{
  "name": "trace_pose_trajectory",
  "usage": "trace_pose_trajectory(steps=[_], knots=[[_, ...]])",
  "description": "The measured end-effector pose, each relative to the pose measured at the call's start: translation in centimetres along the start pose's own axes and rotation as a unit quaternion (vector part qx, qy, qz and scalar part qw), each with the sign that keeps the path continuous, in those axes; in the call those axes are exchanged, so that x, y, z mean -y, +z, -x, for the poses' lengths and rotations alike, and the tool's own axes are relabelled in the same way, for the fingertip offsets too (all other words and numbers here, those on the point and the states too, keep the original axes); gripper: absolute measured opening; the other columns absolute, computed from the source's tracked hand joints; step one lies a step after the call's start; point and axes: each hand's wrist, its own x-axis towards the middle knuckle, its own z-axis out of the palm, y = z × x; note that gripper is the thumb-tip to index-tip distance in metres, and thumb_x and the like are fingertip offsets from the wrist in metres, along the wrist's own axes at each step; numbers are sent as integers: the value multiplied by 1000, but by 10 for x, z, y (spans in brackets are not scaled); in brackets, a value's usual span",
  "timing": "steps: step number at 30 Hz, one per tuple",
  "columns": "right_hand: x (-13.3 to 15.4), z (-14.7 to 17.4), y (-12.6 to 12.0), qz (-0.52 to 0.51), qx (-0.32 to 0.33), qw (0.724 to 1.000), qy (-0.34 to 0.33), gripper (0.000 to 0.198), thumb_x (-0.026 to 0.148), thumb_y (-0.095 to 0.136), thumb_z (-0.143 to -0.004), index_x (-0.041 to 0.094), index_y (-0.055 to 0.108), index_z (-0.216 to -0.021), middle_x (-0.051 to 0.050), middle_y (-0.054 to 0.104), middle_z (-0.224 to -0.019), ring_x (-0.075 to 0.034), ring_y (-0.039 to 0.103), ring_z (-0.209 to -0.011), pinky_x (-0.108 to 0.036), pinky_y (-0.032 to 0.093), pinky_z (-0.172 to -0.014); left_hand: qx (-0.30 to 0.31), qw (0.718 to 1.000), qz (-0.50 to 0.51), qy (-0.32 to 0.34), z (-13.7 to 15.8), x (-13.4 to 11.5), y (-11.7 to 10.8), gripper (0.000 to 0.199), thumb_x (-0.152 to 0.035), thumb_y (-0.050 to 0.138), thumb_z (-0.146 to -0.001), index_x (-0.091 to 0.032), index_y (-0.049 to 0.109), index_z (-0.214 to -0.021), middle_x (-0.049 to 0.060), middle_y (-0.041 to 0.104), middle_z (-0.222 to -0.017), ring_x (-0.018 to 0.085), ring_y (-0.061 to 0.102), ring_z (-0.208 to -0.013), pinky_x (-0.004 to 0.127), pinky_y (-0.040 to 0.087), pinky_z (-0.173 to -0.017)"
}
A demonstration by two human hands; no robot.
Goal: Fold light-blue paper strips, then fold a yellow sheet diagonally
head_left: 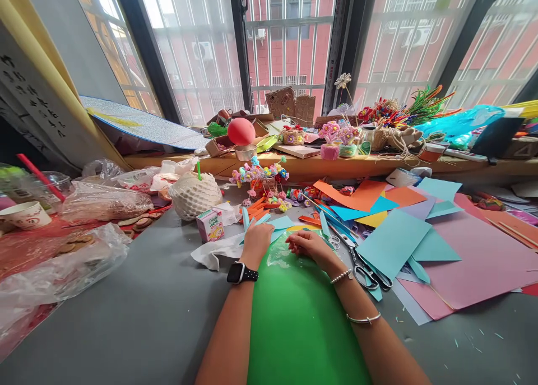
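My left hand (256,244), with a black watch at the wrist, reaches over the far left edge of a green sheet (302,323). Its fingers are bent, partly hidden behind the back of the hand, and appear closed on a light blue paper strip (245,219). More light blue paper (281,223) lies just beyond. My right hand (310,248) hovers or rests over the green sheet, fingers curled together; what they hold, if anything, is too small to make out. Beside its fingertips, a whitish, shiny smear (278,256) marks the sheet.
Scissors (365,273) and stacked light blue paper (393,242) lie right of my right hand, with pink sheets (483,256) beyond. A small pink box (210,225), tissue (216,250) and netted coconut (195,195) stand left. Pipe-cleaner flowers (258,175) are ahead.
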Motion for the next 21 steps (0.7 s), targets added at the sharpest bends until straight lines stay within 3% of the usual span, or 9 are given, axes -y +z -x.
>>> trace_pose_trajectory(steps=[3, 7, 10, 12, 14, 17, 19, 21], knots=[[1, -1, -1, 19, -58, 998, -22, 26, 39, 58, -63, 14, 60, -66, 0, 55, -58, -7, 48, -50, -20, 39, -51, -69, 997, 23, -24, -1, -3, -4, 27, -21, 37, -80, -16, 63, -86, 9, 66, -77, 20, 59, -76, 39, 36, -85], [5, 0, -4, 38, -245, 963, -109, 35, 41, 59, -60, 17, 57, -85, -5, 59, -82, -12, 55, -66, -23, 43, -56, -136, 977, 161, -44, -5, -5, -11, 25, -25, 39, -80, -18, 61, -89, 8, 65, -86, 20, 59, -81, 32, 44, -73], [6, 0, -9, 56, -281, 946, -151, 42, 41, 61, -59, 20, 54, -95, -7, 56, -97, -17, 54, -82, -24, 44, -57, -113, 953, 280, -20, -7, -6, -12, 22, -26, 43, -77, -18, 62, -83, 6, 65, -86, 18, 59, -81, 28, 44, -73], [4, -1, -13, 74, -269, 948, -155, 35, 40, 61, -59, 17, 57, -86, -6, 59, -87, -17, 54, -77, -24, 43, -58, -81, 937, 341, -18, -8, -7, -11, 21, -28, 46, -75, -17, 63, -79, 5, 65, -82, 18, 59, -79, 27, 44, -71], [2, -2, -15, 73, -258, 952, -150, 27, 38, 60, -60, 14, 59, -73, -4, 59, -71, -14, 52, -65, -24, 42, -56, -62, 908, 410, -52, -9, -9, -10, 24, -32, 50, -72, -16, 61, -85, 3, 64, -72, 16, 59, -71, 27, 46, -66], [2, -3, -13, 6, -274, 952, -139, 24, 37, 60, -59, 15, 56, -67, -1, 56, -64, -11, 50, -58, -24, 42, -54, -27, 834, 532, -148, -9, -13, -10, 37, -35, 58, -65, -14, 55, -96, -2, 57, -57, 13, 58, -59, 26, 48, -58], [3, -2, -10, -46, -277, 951, -129, 24, 37, 61, -58, 15, 54, -66, 0, 55, -65, -11, 51, -59, -24, 44, -56, 29, 782, 594, -189, -8, -17, -10, 35, -35, 63, -59, -13, 56, -86, -3, 56, -57, 13, 59, -59, 27, 49, -59], [4, -2, -8, -70, -265, 954, -119, 25, 37, 62, -57, 16, 52, -66, 0, 55, -66, -12, 52, -61, -25, 45, -58, 71, 754, 620, -204, -8, -21, -9, 28, -35, 65, -56, -13, 57, -71, -2, 57, -58, 14, 60, -59, 27, 50, -60]])
